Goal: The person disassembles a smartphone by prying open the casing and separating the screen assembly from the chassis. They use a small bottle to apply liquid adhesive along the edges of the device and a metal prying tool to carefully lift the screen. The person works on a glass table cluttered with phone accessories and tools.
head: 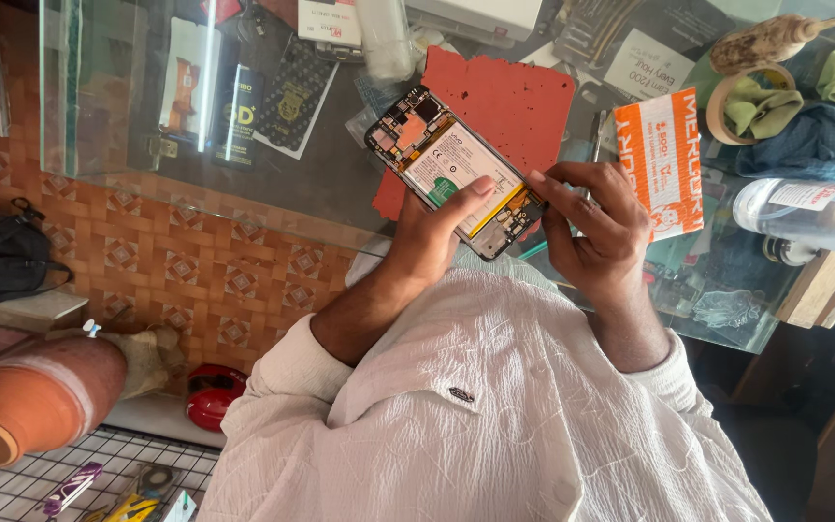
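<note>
Both hands hold an opened phone (pixel 451 169), battery and circuitry exposed.

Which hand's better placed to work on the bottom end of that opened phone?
Likely the right hand: its fingertips already pinch at the opened phone bottom edge. The left hand cradles it, thumb across the battery.

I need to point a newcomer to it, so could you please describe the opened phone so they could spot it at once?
Start at the glass counter and find the red mat on it. Just in front, the left hand and right hand hold the opened phone. Unlike the packaged items nearby, it shows a bare battery and circuit boards.
</note>
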